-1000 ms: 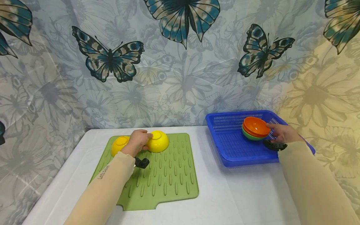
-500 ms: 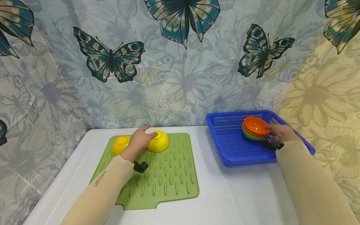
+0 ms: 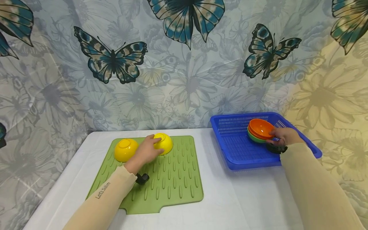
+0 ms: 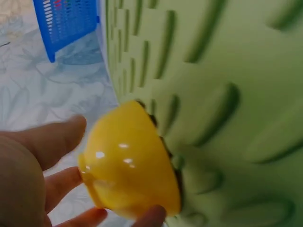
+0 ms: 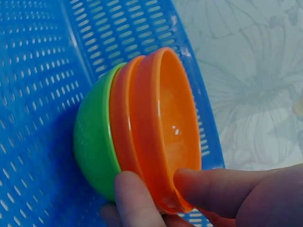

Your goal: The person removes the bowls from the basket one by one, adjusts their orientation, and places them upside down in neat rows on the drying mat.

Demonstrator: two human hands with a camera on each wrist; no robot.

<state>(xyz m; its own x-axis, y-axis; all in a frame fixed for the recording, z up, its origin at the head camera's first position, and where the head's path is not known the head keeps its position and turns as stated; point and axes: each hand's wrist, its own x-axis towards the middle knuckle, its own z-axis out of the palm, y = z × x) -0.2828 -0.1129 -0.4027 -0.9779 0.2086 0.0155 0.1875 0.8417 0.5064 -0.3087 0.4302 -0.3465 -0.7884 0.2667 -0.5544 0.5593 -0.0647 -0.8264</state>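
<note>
Two yellow bowls lie upside down on the green mat [image 3: 178, 179]. Around the right yellow bowl [image 3: 167, 144], my left hand [image 3: 146, 151] has its fingers spread. In the left wrist view some fingertips touch this bowl [image 4: 128, 161], while the thumb stands apart from it. The other yellow bowl [image 3: 125, 150] sits just left of the hand. My right hand [image 3: 287, 136] pinches the rim of the top orange bowl [image 5: 147, 118], thumb inside and fingers outside. That bowl is nested in another orange bowl [image 5: 120, 113] and a green bowl [image 5: 94, 137].
The bowl stack is inside a blue perforated basket [image 3: 238, 163] on the right of the white-covered table [image 3: 230, 198]. A butterfly-printed cloth [image 3: 189, 80] hangs behind the table. A black strap mount [image 3: 142, 179] is on the left wrist.
My left hand has spread its fingers and come lower around the right yellow bowl, uncovering the left one. My right hand has shifted slightly left along the orange bowl's rim.
</note>
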